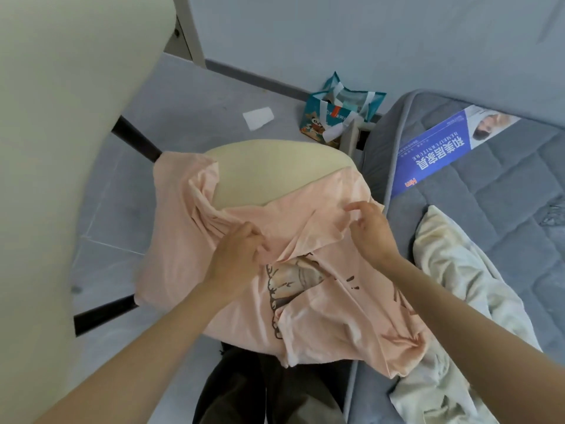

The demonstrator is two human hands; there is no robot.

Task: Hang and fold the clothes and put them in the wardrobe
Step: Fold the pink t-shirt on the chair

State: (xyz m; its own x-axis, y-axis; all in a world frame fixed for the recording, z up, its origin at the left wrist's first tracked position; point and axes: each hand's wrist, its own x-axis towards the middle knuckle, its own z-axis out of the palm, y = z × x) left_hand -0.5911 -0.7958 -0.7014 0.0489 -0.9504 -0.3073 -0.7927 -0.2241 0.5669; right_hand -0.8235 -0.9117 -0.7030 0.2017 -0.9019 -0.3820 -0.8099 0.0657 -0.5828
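Lying crumpled over a rounded cream cushioned chair seat (pixel 260 172): soft peach-pink cotton T-shirt (pixel 321 301), its brown print half hidden in folds. Left hand (pixel 238 255) fingers bunch the cloth; right hand (pixel 371 232) fingers pinch its edge. Grey quilted mattress (pixel 489 191) with a blue label (pixel 434 154), upside down, reading "BEMEIFURNITURE". On the mattress, a rumpled cream garment (pixel 452 286), cut off.

Two hands are in view: one left hand (pixel 238 249) and one right hand (pixel 370 228). There are three pieces of cloth: one pink T-shirt (pixel 321 301), one cream garment (pixel 452 286) and one dark cloth (pixel 244 387). There is one grey mattress (pixel 504 185), with one blue printed sheet (pixel 434 151) on it. The floor (pixel 189 96) carries one teal bag (pixel 324 117) and one white paper scrap (pixel 258 117). There is one cream seat (pixel 275 169) and one large cream shape (pixel 61 148) at the left; whether they are one chair cannot be told.
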